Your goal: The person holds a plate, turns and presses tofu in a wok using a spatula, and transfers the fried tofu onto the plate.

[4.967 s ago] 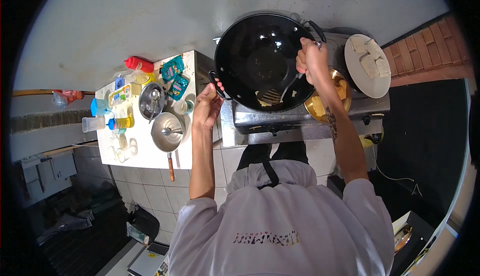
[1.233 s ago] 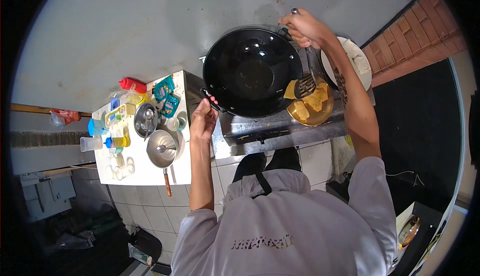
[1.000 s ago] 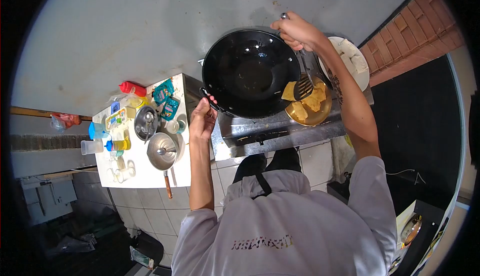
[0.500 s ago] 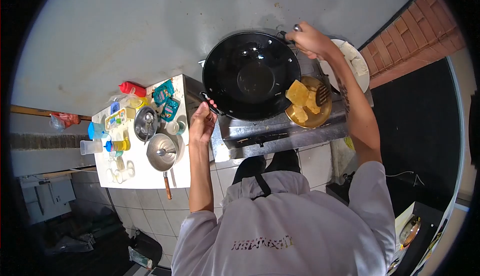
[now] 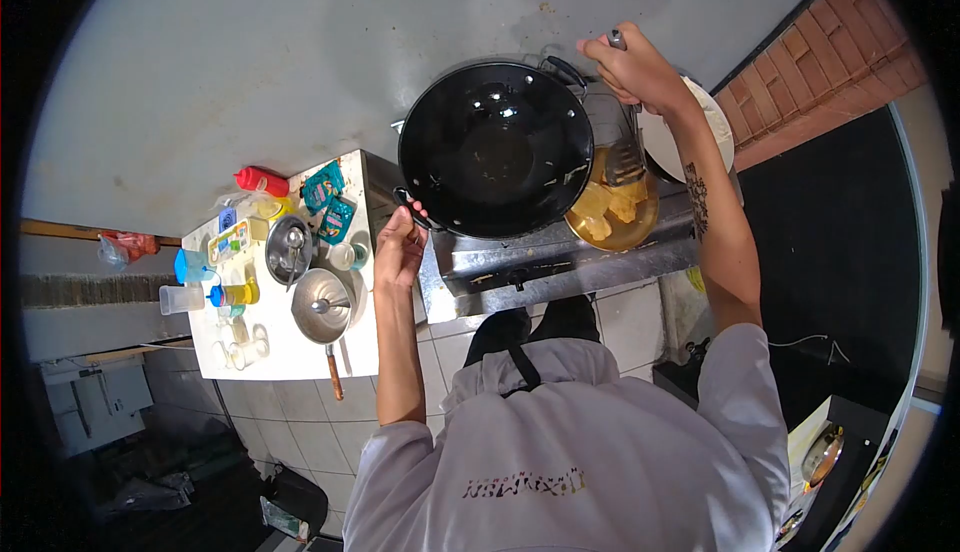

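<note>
A black wok [image 5: 495,167] with two loop handles sits over the stove, with a little liquid sheen inside. My left hand [image 5: 400,249] is closed around its near-left handle. My right hand [image 5: 645,67] grips the handle of a slotted spatula [image 5: 627,164], beside the wok's far-right handle [image 5: 566,72] and apart from it. The spatula's head points down at golden-yellow fried pieces [image 5: 595,202] in a brass-coloured bowl [image 5: 625,242], right of the wok. Part of the bowl is hidden by the wok rim and spatula.
A white round dish [image 5: 718,137] stands behind my right forearm. To the left, a white table [image 5: 365,347] bears a saucepan [image 5: 322,322], a metal bowl [image 5: 280,242], a red squeeze bottle [image 5: 262,181], green packets [image 5: 323,188] and several cups. A grey wall [image 5: 250,72] rises behind the stove.
My right hand has moved up and right, away from the wok's far handle. The spatula head has shifted up and left over the bowl. The wok has shifted slightly left.
</note>
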Demonstrator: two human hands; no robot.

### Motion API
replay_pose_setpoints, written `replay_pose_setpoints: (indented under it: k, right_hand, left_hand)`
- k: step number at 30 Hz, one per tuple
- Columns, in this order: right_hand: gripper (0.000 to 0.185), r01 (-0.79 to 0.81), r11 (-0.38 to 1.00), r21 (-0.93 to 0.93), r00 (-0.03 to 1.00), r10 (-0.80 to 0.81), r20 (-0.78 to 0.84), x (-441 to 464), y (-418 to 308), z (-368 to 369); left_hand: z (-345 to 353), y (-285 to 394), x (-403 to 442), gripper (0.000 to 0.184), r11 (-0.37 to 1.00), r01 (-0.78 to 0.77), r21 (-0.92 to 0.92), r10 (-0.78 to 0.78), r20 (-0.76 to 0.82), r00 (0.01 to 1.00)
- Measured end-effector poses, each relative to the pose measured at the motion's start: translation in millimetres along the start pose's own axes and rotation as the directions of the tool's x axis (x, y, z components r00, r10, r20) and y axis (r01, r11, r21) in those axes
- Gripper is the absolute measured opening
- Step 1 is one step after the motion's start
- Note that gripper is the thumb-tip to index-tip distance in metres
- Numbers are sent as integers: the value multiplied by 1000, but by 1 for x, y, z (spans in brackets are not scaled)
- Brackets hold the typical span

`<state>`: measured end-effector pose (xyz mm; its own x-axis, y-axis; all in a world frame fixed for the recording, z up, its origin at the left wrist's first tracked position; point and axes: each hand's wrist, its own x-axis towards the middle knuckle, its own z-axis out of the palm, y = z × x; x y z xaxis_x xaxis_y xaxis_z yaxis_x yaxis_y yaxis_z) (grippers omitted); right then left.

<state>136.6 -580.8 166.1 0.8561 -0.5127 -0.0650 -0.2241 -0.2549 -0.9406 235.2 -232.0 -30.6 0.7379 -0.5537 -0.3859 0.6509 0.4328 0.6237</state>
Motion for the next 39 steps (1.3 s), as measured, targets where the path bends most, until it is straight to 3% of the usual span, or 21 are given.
replay_pose_setpoints:
  k: [7, 9, 16, 19, 21, 23, 25, 26, 28, 29, 31, 37, 39]
  right_hand:
    - [32, 51, 961, 272, 998, -42, -40, -9, -5, 9]
    - [35, 92, 914, 396, 985, -142, 100, -10, 5, 10]
    - [40, 196, 866, 459, 964, -257, 74, -34, 44, 39]
    - [42, 236, 917, 321, 964, -261, 38, -51, 52, 44]
    - [40, 328, 930, 166, 944, -330, -16, -57, 61, 44]
    - [38, 316, 942, 111, 949, -316, -23, -61, 65, 41]
    - [31, 356, 921, -155, 934, -356, 26, -73, 59, 35]
    - [31, 356, 922, -155, 934, -357, 24, -78, 56, 35]
    - [22, 519, 787, -335, 821, -567, -60, -89, 50, 35]
    - [22, 516, 786, -339, 821, -567, -63, -95, 48, 30]
    - [18, 237, 951, -197, 971, -241, 6, -103, 45, 18]
    - [15, 380, 905, -191, 922, -388, -1, -109, 41, 6]
    - [15, 364, 917, -166, 931, -363, 39, -112, 42, 3]
  left_hand:
    - [-5, 5, 1, 19, 998, -37, 44, 37, 6, 999]
    - [-6, 7, 4, 20, 997, -55, 61, 55, -5, 998]
    - [-13, 18, 16, 23, 981, -77, 177, 80, -8, 997]
    - [-2, 25, 13, 22, 966, -100, 238, 100, 13, 995]
    - [8, 32, 7, 22, 913, -96, 396, 124, -45, 991]
    - [9, 35, 8, 21, 878, -123, 462, 160, -42, 986]
    - [8, 36, 12, 19, 832, -160, 531, 209, -33, 977]
    - [8, 37, 13, 18, 835, -172, 522, 222, -34, 974]
    - [10, 38, 13, 18, 826, -192, 529, 244, -29, 969]
    - [11, 39, 14, 19, 817, -216, 535, 270, -24, 962]
    - [6, 39, 19, 19, 812, -224, 539, 274, -13, 962]
    - [4, 43, 24, 20, 790, -210, 576, 264, -11, 964]
    - [3, 42, 25, 21, 797, -223, 561, 273, -6, 962]
